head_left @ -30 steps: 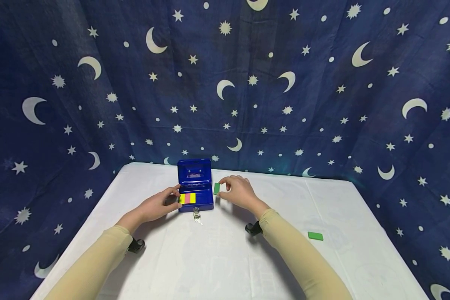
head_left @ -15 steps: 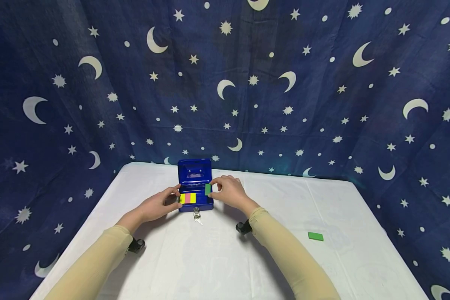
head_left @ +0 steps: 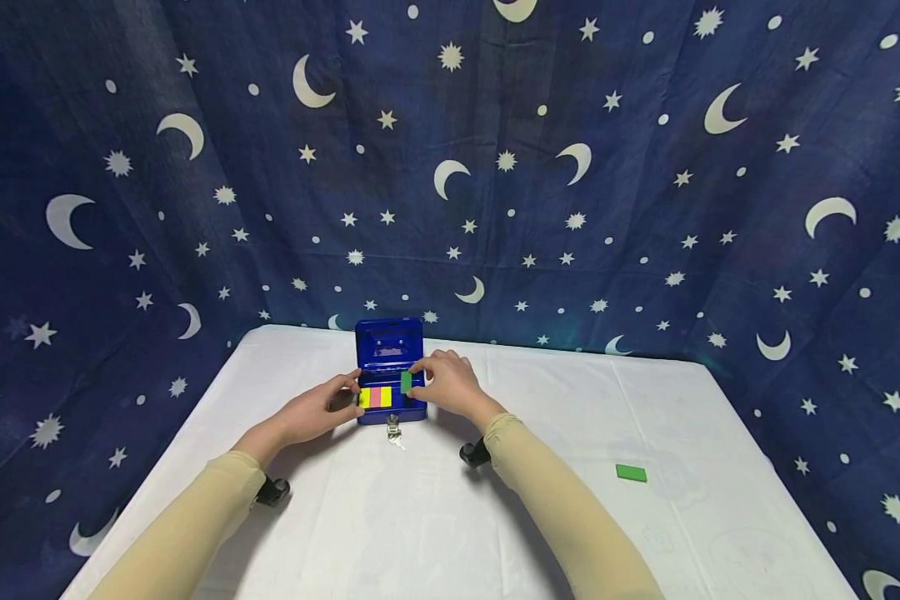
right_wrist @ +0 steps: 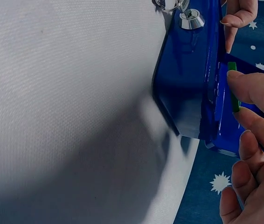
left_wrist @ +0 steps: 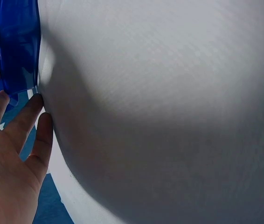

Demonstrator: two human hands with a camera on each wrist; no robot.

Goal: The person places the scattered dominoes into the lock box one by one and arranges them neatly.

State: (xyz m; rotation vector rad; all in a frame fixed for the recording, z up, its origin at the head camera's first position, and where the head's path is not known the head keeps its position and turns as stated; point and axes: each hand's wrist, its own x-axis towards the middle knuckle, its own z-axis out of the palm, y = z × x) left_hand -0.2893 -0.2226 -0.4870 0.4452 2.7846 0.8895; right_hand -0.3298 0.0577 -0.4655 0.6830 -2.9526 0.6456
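A blue metal cash box point(head_left: 417, 412) stands at the back of the white table with its lid point(head_left: 375, 357) raised. Inside, at the left, lie yellow and pink blocks point(head_left: 376, 397) side by side. My left hand point(head_left: 307, 414) holds the box's left side, thumb near the front corner and a finger near the back one. Over the right part of the box, my right hand point(head_left: 452, 385) pinches a green rectangular block point(head_left: 407, 382) between thumb and index finger. In the right wrist view that block point(right_wrist: 234, 99) stands edge-on and its other fingers are curved loosely.
A second green block point(head_left: 631, 473) lies on the table point(head_left: 570, 417) to the right. Keys point(head_left: 396, 437) hang from the lock at the box's front. A dark blue curtain point(head_left: 525, 225) with moons and stars rises behind the table.
My right hand has moved left with the green block, from beside the box's right edge to over its inside. The left hand and the box stay where they were.
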